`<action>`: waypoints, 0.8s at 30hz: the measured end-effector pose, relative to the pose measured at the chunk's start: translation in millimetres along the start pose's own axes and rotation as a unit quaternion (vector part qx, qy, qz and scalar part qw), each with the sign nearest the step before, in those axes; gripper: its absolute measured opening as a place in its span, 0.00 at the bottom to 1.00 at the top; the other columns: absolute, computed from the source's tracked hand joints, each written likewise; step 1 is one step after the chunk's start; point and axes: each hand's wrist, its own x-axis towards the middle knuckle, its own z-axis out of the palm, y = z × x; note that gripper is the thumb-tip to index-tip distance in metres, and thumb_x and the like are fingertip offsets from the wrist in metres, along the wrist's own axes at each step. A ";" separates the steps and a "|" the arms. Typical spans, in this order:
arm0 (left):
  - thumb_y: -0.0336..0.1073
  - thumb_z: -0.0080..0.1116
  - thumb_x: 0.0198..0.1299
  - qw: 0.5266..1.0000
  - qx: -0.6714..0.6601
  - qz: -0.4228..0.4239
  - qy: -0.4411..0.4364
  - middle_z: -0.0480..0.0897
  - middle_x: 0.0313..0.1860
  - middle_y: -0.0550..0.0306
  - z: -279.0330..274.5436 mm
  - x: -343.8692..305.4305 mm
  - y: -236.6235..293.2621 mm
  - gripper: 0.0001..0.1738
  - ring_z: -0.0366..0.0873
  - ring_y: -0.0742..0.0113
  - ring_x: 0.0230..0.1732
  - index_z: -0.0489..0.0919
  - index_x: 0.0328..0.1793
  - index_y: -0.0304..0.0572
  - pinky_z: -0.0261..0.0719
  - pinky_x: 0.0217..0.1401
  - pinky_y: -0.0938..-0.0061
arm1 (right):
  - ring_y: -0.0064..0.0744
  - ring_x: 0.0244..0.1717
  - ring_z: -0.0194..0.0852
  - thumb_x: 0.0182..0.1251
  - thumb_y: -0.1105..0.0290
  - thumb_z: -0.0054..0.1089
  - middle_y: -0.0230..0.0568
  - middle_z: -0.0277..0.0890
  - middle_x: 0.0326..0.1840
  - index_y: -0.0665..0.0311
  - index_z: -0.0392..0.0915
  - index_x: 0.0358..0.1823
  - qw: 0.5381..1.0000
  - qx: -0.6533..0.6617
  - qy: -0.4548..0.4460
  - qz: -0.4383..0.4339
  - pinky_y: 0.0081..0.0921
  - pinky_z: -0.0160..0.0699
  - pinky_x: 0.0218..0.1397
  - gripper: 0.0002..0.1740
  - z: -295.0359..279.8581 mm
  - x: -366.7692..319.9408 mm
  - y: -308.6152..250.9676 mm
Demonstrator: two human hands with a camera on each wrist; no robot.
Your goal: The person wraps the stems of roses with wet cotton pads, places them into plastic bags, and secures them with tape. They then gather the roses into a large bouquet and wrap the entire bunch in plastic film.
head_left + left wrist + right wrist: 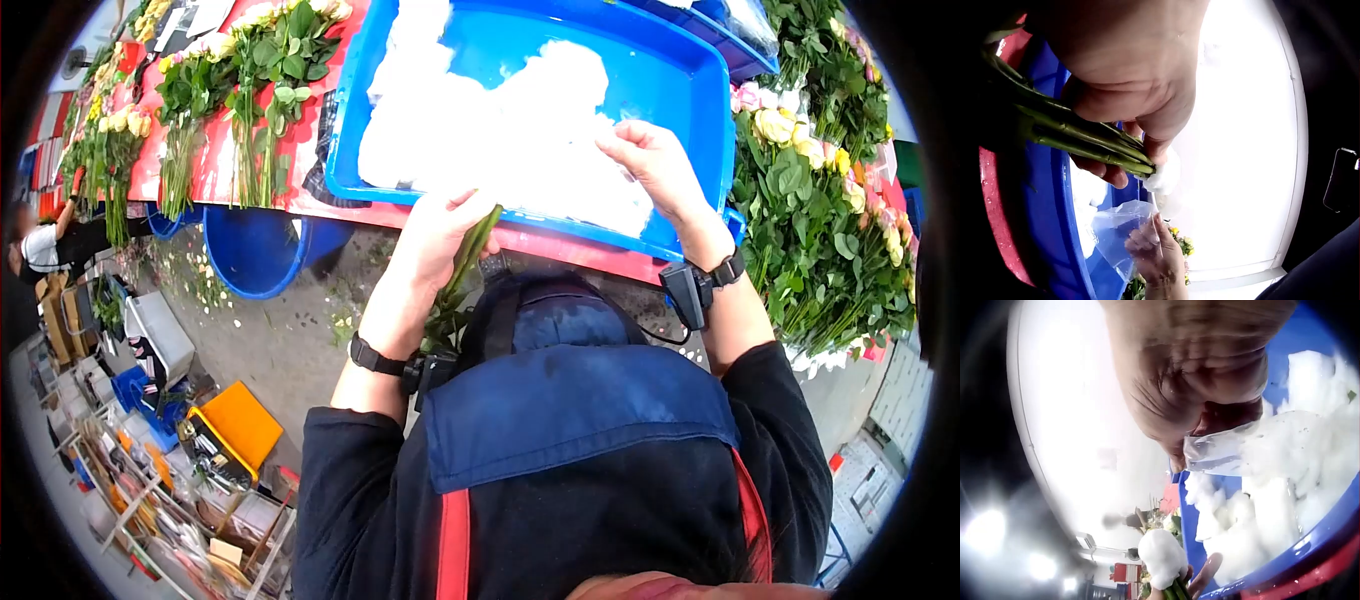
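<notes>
My left hand grips a bundle of green flower stems at the near rim of a blue tray. In the left wrist view the stems end in a white wet wad just past my fingers. My right hand is over the tray's right side, above the white cotton-like mass lying in the water. It pinches a piece of clear plastic, which looks like a small bag in the left wrist view. The two hands are apart.
The tray sits on a red table. Bunches of roses are piled at the right, and more bunches lie at the left. A blue bucket stands under the table, an orange box lies on the floor, and another person is far left.
</notes>
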 end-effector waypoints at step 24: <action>0.38 0.57 0.66 0.996 -0.019 0.049 0.068 0.80 0.27 0.57 -16.2 24.8 -2.7 0.12 0.79 0.66 0.22 0.78 0.46 0.34 0.77 0.24 0.76 | 0.20 0.30 0.76 0.62 0.70 0.66 0.34 0.81 0.28 0.69 0.83 0.38 0.994 0.065 0.050 -0.068 0.20 0.74 0.35 0.09 35.7 -22.0 27.8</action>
